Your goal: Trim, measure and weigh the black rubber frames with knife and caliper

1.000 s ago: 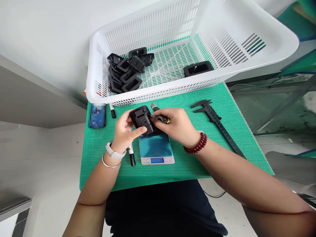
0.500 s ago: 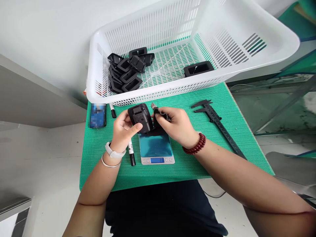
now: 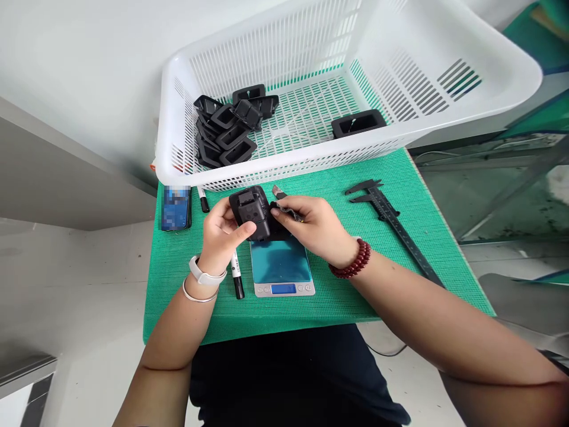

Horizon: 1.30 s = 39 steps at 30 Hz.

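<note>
My left hand (image 3: 226, 232) grips a black plastic housing (image 3: 254, 216) by its left side, thumb laid across the near face, which is tilted toward me. At its right edge my right hand (image 3: 309, 222) pinches a dark, crumpled strip (image 3: 288, 211), perhaps cloth; the fingertips are against or very close to the housing. Just beyond those fingers shows the metal tip of a box cutter (image 3: 278, 191), the remainder hidden by the hand. Below both hands lies a small digital scale (image 3: 282, 264), its upper end covered by something black.
Behind stands a white plastic basket (image 3: 284, 169) holding several black plastic frames (image 3: 233, 133) at left and one at right. A black caliper (image 3: 393, 222) lies to the right. At left are a phone (image 3: 175, 207) and two markers (image 3: 237, 276) on the green mat (image 3: 347, 296).
My right hand's fingertips have shifted slightly left and down, closer to the housing's edge, with the dark strip. The housing has tilted slightly in my left hand. The box cutter's tip stays in place.
</note>
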Tool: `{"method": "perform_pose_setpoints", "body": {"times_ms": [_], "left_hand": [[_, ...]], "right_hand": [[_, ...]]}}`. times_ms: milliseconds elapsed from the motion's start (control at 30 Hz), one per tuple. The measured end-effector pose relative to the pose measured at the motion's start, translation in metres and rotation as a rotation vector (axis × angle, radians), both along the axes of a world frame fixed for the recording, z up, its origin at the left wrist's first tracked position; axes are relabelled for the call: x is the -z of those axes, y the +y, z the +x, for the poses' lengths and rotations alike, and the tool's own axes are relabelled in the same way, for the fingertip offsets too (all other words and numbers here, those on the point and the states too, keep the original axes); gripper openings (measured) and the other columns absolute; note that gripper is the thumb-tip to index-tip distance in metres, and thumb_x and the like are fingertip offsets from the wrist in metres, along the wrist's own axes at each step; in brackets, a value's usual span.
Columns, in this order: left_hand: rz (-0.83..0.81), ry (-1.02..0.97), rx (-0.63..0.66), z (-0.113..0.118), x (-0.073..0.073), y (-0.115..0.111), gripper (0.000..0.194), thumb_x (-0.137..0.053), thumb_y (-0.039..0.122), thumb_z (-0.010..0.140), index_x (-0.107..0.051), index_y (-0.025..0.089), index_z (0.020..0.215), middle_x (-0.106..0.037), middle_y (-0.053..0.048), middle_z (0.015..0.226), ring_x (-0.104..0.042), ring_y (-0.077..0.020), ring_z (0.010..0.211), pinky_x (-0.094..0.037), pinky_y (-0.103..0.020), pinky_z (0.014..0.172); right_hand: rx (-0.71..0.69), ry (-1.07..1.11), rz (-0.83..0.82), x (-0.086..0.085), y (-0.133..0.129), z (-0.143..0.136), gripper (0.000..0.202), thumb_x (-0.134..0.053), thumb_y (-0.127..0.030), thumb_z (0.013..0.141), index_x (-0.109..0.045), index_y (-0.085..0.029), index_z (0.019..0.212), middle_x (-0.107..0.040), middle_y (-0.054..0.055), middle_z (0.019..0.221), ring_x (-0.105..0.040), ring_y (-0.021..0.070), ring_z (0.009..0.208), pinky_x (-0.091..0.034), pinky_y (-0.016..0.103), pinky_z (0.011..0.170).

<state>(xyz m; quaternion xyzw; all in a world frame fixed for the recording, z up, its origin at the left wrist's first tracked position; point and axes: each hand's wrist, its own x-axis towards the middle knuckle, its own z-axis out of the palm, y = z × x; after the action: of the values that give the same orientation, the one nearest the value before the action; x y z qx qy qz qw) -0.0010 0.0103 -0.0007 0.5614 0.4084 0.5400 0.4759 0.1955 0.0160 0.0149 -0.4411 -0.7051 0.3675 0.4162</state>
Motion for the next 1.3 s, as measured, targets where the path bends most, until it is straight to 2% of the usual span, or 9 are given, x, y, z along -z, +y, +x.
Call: {"method": "perform_pose_setpoints", "body": {"times_ms": [233, 333, 533, 733, 933, 1033, 1200, 1300], "left_hand": [[-0.001, -0.027, -0.044, 0.0017, -0.0009, 0.0001, 0.051, -0.084, 0.049, 0.066, -0.067, 0.022, 0.106, -0.074, -0.005, 0.101, -0.072, -0.0193, 0.093, -0.061, -0.03, 0.081], [0.008, -0.01, -0.059, 0.0013, -0.0006, 0.0002, 0.05, -0.083, 0.049, 0.067, -0.067, 0.022, 0.106, -0.074, -0.005, 0.102, -0.072, -0.0205, 0.094, -0.061, -0.031, 0.081], [0.016, 0.022, -0.018, 0.0018, -0.0011, -0.0011, 0.054, -0.085, 0.046, 0.066, -0.066, 0.022, 0.11, -0.074, -0.007, 0.105, -0.072, -0.0215, 0.096, -0.061, -0.031, 0.082], [-0.005, 0.051, 0.031, 0.0021, -0.0029, -0.0022, 0.054, -0.085, 0.043, 0.067, -0.067, 0.021, 0.113, -0.074, -0.007, 0.105, -0.072, -0.0216, 0.096, -0.061, -0.03, 0.08], [-0.038, 0.099, 0.051, 0.0014, -0.0062, -0.0031, 0.044, -0.083, 0.042, 0.069, -0.069, 0.019, 0.104, -0.075, -0.006, 0.092, -0.072, -0.02, 0.083, -0.06, -0.028, 0.066], [-0.049, 0.1, 0.058, 0.002, -0.0072, -0.0033, 0.042, -0.083, 0.04, 0.07, -0.07, 0.019, 0.104, -0.075, -0.007, 0.093, -0.072, -0.0197, 0.083, -0.06, -0.028, 0.067], [-0.069, 0.08, 0.074, 0.0036, -0.007, -0.0027, 0.042, -0.083, 0.039, 0.07, -0.07, 0.019, 0.104, -0.076, -0.006, 0.094, -0.071, -0.0184, 0.084, -0.059, -0.027, 0.069], [-0.085, 0.069, 0.076, 0.0036, -0.0058, -0.0025, 0.042, -0.083, 0.039, 0.07, -0.07, 0.019, 0.105, -0.076, -0.006, 0.093, -0.071, -0.0176, 0.083, -0.058, -0.026, 0.068]], "right_hand": [[0.054, -0.013, 0.018, -0.0018, -0.0011, 0.0005, 0.021, -0.054, -0.027, 0.092, -0.069, -0.021, 0.079, -0.066, -0.001, 0.07, -0.057, 0.0139, 0.064, -0.047, 0.03, 0.068], [0.033, -0.021, 0.012, -0.0013, -0.0011, 0.0001, 0.022, -0.053, -0.027, 0.093, -0.069, -0.021, 0.08, -0.066, 0.0, 0.07, -0.057, 0.0144, 0.065, -0.047, 0.03, 0.069], [-0.037, -0.047, 0.044, 0.0005, 0.0002, -0.0003, 0.019, -0.052, -0.021, 0.092, -0.066, -0.018, 0.079, -0.062, -0.001, 0.068, -0.053, 0.0111, 0.061, -0.041, 0.024, 0.061], [-0.042, -0.065, 0.063, 0.0027, 0.0011, -0.0002, 0.019, -0.054, -0.02, 0.091, -0.067, -0.016, 0.078, -0.063, 0.001, 0.067, -0.053, 0.0112, 0.061, -0.04, 0.024, 0.061], [0.016, -0.057, -0.084, 0.0034, 0.0002, -0.0009, 0.015, -0.061, -0.024, 0.086, -0.075, -0.018, 0.084, -0.072, 0.002, 0.074, -0.061, 0.0141, 0.065, -0.044, 0.027, 0.064], [0.077, -0.036, -0.16, 0.0027, 0.0003, -0.0009, 0.014, -0.067, -0.029, 0.082, -0.075, -0.017, 0.083, -0.071, 0.001, 0.07, -0.06, 0.0136, 0.062, -0.043, 0.027, 0.062], [0.086, -0.034, -0.158, 0.001, 0.0003, 0.0008, 0.013, -0.067, -0.027, 0.08, -0.074, -0.015, 0.08, -0.066, -0.001, 0.063, -0.054, 0.0116, 0.058, -0.041, 0.027, 0.059], [0.076, -0.017, -0.152, 0.0006, 0.0, 0.0018, 0.013, -0.065, -0.024, 0.08, -0.074, -0.015, 0.081, -0.068, 0.0, 0.066, -0.056, 0.012, 0.059, -0.041, 0.027, 0.059]]}}
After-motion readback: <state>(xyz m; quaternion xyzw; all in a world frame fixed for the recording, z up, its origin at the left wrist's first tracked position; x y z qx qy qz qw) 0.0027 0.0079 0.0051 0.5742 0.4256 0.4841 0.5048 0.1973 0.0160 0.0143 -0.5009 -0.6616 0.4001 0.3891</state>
